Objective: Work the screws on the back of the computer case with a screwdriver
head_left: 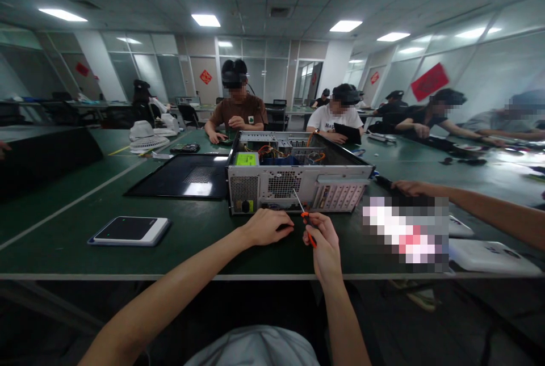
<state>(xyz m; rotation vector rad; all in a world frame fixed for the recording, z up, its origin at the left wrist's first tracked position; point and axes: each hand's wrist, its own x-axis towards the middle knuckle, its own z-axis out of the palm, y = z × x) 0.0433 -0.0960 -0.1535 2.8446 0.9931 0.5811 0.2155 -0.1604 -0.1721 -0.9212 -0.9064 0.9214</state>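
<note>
A desktop computer case (305, 181) lies on its side with its back panel towards me and its top side uncovered. Orange and red cables and a green-labelled power supply (247, 159) show inside. My right hand (327, 241) grips a screwdriver (310, 228) by its orange and black handle. The metal shaft slants up and left in front of the vent grille; whether the tip touches the case I cannot tell. Just left of it, my left hand (267, 226) rests on the table before the case, thumb and fingers apart, holding nothing that I can see.
A black side panel (170, 181) lies left of the case. Nearer is a white and black flat device (130, 231). White fans (147, 138) stand farther back. At right, another person's hand (412, 188) reaches over a dark object, beside a white device (494, 257). Several people sit around.
</note>
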